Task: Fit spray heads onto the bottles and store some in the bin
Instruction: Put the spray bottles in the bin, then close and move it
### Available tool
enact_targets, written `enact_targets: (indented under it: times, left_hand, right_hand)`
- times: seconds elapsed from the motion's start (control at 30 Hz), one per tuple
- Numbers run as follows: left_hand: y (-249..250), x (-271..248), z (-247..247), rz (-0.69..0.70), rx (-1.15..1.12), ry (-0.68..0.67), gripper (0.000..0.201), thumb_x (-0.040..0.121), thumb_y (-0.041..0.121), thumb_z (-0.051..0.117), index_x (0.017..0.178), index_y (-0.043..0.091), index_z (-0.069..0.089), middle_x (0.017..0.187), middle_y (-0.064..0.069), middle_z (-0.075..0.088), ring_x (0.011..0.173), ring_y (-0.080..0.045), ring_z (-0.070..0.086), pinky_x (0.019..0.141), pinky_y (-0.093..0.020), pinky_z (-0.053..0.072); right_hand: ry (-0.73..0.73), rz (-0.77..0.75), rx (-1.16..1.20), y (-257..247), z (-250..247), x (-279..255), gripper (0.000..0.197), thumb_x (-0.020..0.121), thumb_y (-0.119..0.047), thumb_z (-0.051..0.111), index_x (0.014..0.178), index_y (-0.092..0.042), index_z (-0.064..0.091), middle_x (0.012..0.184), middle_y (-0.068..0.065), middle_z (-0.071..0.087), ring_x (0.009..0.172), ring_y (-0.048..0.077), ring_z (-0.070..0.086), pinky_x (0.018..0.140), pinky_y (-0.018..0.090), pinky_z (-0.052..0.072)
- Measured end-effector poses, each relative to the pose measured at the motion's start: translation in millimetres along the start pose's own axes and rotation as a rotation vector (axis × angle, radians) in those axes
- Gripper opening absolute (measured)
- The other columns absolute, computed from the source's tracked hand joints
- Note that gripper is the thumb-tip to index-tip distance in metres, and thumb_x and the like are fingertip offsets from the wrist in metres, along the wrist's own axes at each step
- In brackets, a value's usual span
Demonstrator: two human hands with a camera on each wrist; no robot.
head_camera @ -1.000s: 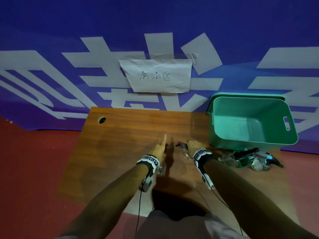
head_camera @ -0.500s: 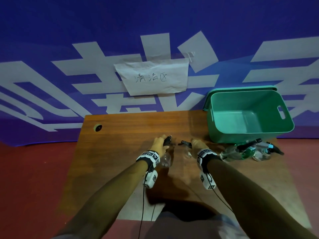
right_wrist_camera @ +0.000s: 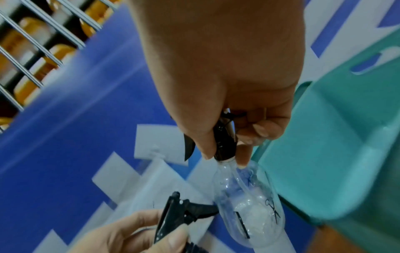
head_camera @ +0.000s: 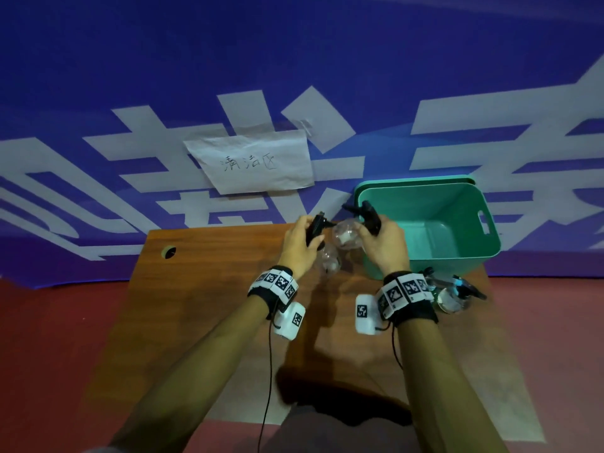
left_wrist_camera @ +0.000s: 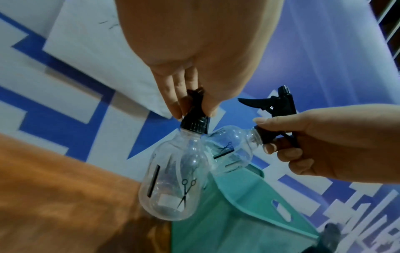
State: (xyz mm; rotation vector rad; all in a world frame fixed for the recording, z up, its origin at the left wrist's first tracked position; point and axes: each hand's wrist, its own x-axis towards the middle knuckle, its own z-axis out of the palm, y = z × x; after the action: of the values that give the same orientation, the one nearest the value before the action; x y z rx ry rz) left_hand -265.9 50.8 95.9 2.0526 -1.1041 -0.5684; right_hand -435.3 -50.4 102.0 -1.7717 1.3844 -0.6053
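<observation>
Left hand [head_camera: 299, 245] grips one clear bottle [left_wrist_camera: 171, 184] by its black spray head [left_wrist_camera: 195, 118], body hanging down. Right hand [head_camera: 384, 245] clamps the second bottle [head_camera: 347, 236] likewise, pointing nine o'clock. Green bin [head_camera: 457, 253] waits at two o'clock, nearer the right. More bottles [head_camera: 452, 294] lie on the desk [head_camera: 196, 289]; count unclear.

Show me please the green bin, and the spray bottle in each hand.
green bin [head_camera: 490, 220]: head view, right wall.
left-hand bottle [left_wrist_camera: 171, 184]: left wrist view, clear body.
right-hand bottle [right_wrist_camera: 249, 210]: right wrist view, clear body.
</observation>
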Motion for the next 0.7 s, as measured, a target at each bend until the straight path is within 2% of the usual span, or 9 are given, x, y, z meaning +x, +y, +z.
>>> enact_targets:
  times: [0.07, 0.17, 0.23, 0.33, 0.47, 0.57, 0.63, 0.7]
  left_hand:
    - [30.2, 0.4, 9.6, 0.049, 0.002, 0.055, 0.034, 0.094, 0.015, 0.07, 0.125, 0.017, 0.056, 0.122, -0.002, 0.065, 0.111, -0.014, 0.06, 0.093, -0.026, 0.049]
    - [70.8, 0.1, 30.0, 0.125, 0.016, 0.089, 0.034, 0.094, 0.016, 0.069, 0.126, 0.02, 0.057, 0.119, -0.001, 0.067, 0.111, -0.017, 0.063, 0.096, -0.032, 0.053]
    - [92.1, 1.0, 46.2, 0.162, 0.059, 0.085, 0.032, 0.094, 0.017, 0.069, 0.124, 0.023, 0.059, 0.116, 0.0, 0.07, 0.108, -0.017, 0.065, 0.095, -0.035, 0.055]
    - [113.3, 3.3, 71.4, 0.172, 0.146, 0.067, 0.022, 0.094, 0.024, 0.07, 0.114, 0.027, 0.062, 0.107, 0.002, 0.073, 0.098, -0.019, 0.069, 0.086, -0.041, 0.059]
    - [130.3, 8.4, 101.2, 0.166, 0.237, 0.025, 0.013, 0.094, 0.024, 0.07, 0.105, 0.023, 0.063, 0.101, -0.002, 0.075, 0.092, -0.025, 0.069, 0.08, -0.041, 0.058]
    - [133.3, 15.7, 121.4, 0.166, 0.318, -0.016, 0.014, 0.094, 0.025, 0.069, 0.107, 0.022, 0.063, 0.101, -0.003, 0.075, 0.091, -0.025, 0.07, 0.078, -0.041, 0.059]
    - [131.9, 23.2, 131.8, 0.149, 0.357, -0.056, 0.016, 0.093, 0.026, 0.071, 0.107, 0.025, 0.062, 0.102, -0.001, 0.076, 0.091, -0.024, 0.071, 0.078, -0.041, 0.06]
    - [131.0, 31.1, 139.3, 0.137, 0.391, -0.094, 0.017, 0.091, 0.026, 0.073, 0.105, 0.028, 0.063, 0.101, 0.001, 0.076, 0.091, -0.023, 0.072, 0.078, -0.041, 0.061]
  right_hand:
    - [0.006, -0.023, 0.011, 2.0, -39.1, 7.4, 0.035, 0.091, -0.041, 0.067, 0.103, -0.008, 0.066, 0.084, 0.011, 0.067, 0.082, 0.03, 0.063, 0.066, 0.031, 0.043]
    - [0.009, -0.042, 0.021, 18.7, -92.6, 17.6, 0.033, 0.093, -0.041, 0.065, 0.103, -0.009, 0.062, 0.085, 0.008, 0.065, 0.081, 0.028, 0.06, 0.068, 0.031, 0.043]
    - [0.005, -0.039, 0.018, 36.8, -120.6, 25.3, 0.031, 0.096, -0.037, 0.062, 0.108, -0.009, 0.057, 0.091, 0.011, 0.065, 0.085, 0.031, 0.061, 0.071, 0.033, 0.044]
    - [-0.006, -0.034, -0.032, 65.8, -150.5, 36.8, 0.032, 0.099, -0.032, 0.058, 0.115, -0.005, 0.05, 0.103, 0.02, 0.065, 0.094, 0.037, 0.063, 0.072, 0.034, 0.042]
    - [0.001, -0.026, -0.014, 93.0, -174.2, 44.3, 0.03, 0.101, -0.032, 0.052, 0.118, -0.009, 0.044, 0.101, 0.017, 0.064, 0.085, 0.033, 0.058, 0.072, 0.037, 0.043]
    - [-0.01, -0.02, 0.021, 110.1, -176.3, 51.4, 0.027, 0.103, -0.033, 0.045, 0.119, -0.012, 0.042, 0.098, 0.015, 0.064, 0.084, 0.034, 0.059, 0.074, 0.042, 0.049]
    - [-0.038, -0.019, 0.006, 120.1, -174.1, 61.4, 0.022, 0.102, -0.032, 0.045, 0.116, -0.015, 0.046, 0.096, 0.011, 0.064, 0.085, 0.033, 0.061, 0.077, 0.044, 0.052]
    - [-0.075, -0.026, -0.032, 128.1, -171.0, 74.3, 0.016, 0.101, -0.03, 0.049, 0.11, -0.017, 0.052, 0.091, 0.008, 0.064, 0.083, 0.031, 0.061, 0.076, 0.041, 0.052]
